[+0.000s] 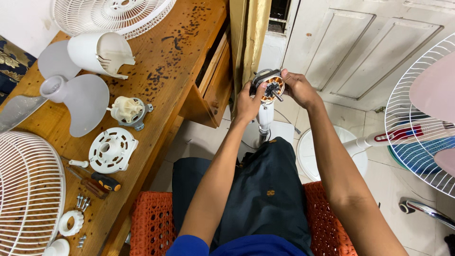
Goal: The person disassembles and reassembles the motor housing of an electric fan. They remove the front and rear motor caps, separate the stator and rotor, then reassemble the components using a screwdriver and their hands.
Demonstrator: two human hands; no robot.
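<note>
Bare fan motor [268, 87] with copper windings, silver frame and dark protruding shaft, atop a white stand neck [265, 117] above the knees, left hand [247, 103] closed on its left edge, right hand [297, 88] gripping its right, wooden table [168, 57] leftward holding translucent fan blade [76, 97], white rear housing [100, 53], wire grille [28, 189].

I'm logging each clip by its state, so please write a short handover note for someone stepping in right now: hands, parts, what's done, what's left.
Left hand and right hand both grip the bare fan motor, copper windings and shaft facing up, on top of the white stand neck.

On the wooden table: motor housing, fan blade, small gearbox, round white cover plate, screwdriver, loose screws, two grilles.

Done: grilles, blade and housing are off.
Left: the motor is still on the stand; all parts remain unassembled.
</note>
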